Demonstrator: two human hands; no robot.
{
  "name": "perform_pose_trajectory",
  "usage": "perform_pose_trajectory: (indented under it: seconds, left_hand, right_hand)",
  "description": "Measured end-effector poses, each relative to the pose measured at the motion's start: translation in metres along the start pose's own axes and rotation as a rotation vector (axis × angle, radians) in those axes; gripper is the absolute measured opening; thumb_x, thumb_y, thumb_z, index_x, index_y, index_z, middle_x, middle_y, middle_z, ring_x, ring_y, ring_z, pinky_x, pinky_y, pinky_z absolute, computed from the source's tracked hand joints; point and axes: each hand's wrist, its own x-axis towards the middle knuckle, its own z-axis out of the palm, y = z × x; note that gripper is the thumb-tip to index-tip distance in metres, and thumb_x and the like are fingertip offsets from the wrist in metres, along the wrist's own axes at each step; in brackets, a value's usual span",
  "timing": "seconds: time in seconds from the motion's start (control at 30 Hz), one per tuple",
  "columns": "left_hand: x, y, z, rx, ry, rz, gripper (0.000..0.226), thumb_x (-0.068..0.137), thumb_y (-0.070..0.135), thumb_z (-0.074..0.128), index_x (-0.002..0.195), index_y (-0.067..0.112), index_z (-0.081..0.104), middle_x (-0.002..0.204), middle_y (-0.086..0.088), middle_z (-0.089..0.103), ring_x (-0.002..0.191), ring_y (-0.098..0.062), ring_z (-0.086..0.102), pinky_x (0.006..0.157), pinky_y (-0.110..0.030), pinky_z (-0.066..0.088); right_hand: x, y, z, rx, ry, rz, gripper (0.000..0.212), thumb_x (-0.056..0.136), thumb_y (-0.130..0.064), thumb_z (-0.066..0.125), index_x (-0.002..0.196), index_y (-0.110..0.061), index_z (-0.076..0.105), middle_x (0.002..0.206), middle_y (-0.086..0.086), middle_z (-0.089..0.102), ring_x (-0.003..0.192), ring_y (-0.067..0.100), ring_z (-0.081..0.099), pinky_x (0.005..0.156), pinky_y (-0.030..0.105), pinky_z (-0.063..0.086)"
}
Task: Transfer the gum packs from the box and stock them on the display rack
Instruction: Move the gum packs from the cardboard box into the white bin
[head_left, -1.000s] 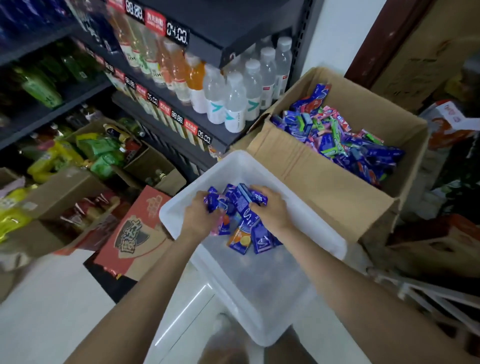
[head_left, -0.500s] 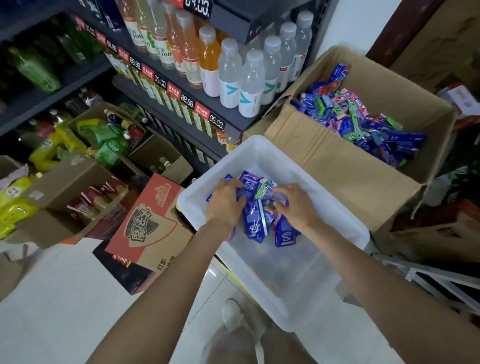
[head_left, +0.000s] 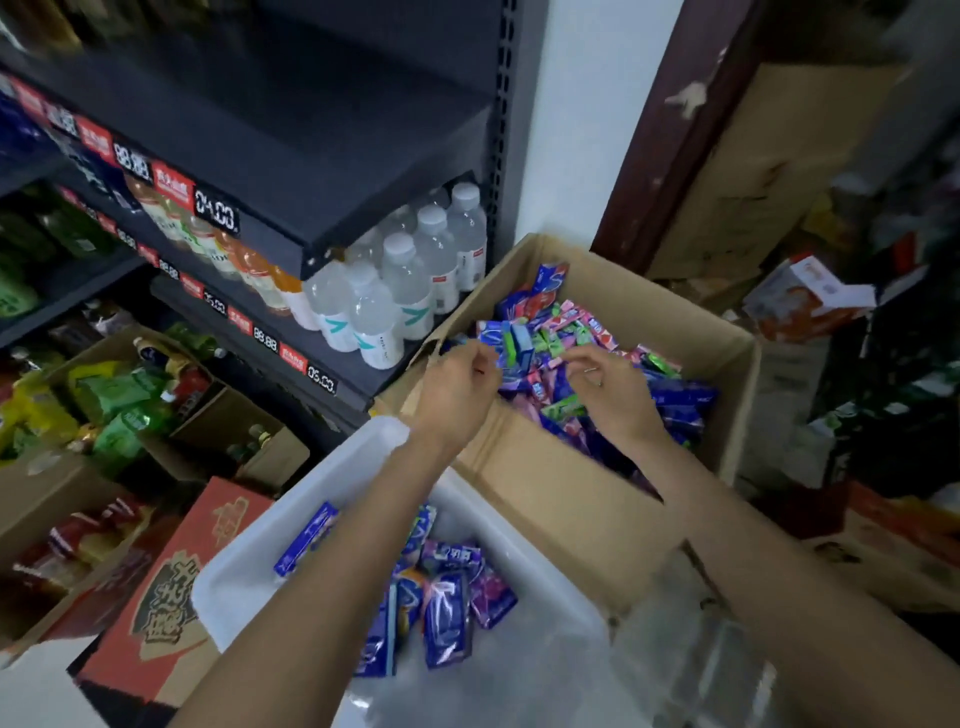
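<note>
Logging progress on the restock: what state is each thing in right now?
Cardboard box: flaps open, heaped with gum packs.
White bin: open, partly filled with packs.
Left hand: fingers curled at the heap.
Right hand: reaching into the heap.
Water bottles: upright, capped, shelved.

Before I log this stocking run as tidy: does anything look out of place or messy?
Mostly no. The gum packs lie in a loose jumble in the box, and those in the white bin are scattered at all angles. Nothing looks spilled or torn.

Single head-worn view, steeply downward, close over both forearms.
</note>
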Motion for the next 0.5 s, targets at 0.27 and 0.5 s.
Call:
perform_pose_trajectory:
  seconds: [0.27,0.5]
  left_hand:
    - [0.086,-0.002,0.077,0.392,-0.193,-0.062,0.058,0.092,0.020,0.058,0.144,0.015,0.033,0.149,-0.012,0.030,0.135,-0.028,0.033,0.109,-0.034,0.028]
    - [0.115,-0.019,0.086,0.639,-0.414,-0.048,0.082,0.084,0.020,0.068,0.150,0.026,0.019,0.158,-0.002,0.009,0.141,-0.028,0.020,0.109,-0.042,0.033]
  right_hand:
    - [0.087,0.065,-0.001,-0.165,-0.277,0.062,0.055,0.091,-0.017,0.059,0.141,-0.013,0.038,0.143,0.007,0.042,0.132,0.023,0.038,0.105,0.033,0.034]
    - [0.110,0.091,0.013,-0.228,-0.515,0.078,0.072,0.085,-0.014,0.067,0.146,-0.018,0.030,0.154,0.007,0.017,0.141,0.025,0.022,0.114,0.036,0.023]
